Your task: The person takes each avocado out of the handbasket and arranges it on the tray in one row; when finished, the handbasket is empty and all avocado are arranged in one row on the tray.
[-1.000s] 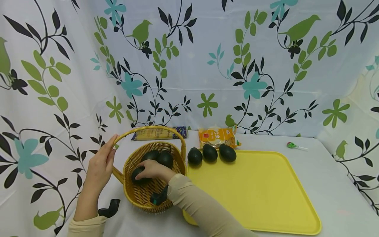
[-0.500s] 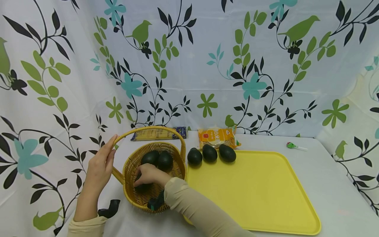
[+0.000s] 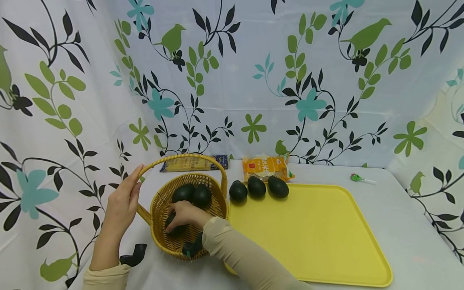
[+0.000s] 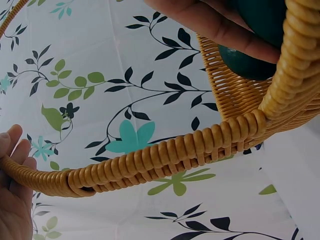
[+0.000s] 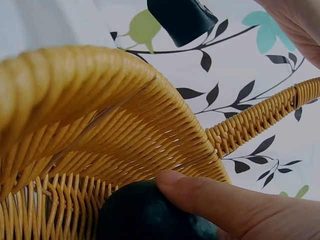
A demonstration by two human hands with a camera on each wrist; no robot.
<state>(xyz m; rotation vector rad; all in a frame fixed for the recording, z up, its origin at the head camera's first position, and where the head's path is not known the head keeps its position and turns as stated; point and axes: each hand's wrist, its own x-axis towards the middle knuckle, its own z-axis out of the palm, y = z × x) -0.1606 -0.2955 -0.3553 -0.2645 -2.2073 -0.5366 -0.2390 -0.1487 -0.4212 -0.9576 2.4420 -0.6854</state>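
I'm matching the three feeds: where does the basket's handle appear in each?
Head: left of centre, the handle arches over the wicker basket.
Left wrist: mainly across the lower half, from the left edge.
Right wrist: right side, sloping up to the right edge.
Shared landmark: the wicker basket, joined to the handle.

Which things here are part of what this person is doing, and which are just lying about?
Seemingly part of the job:
Wicker basket, handle held by the left hand
Dark fruit in the right hand
Two more fruits inside the basket
Yellow tray, three dark fruits at its edge

Apparently just lying about:
Orange packet
Yellow-and-blue packet
Lollipop
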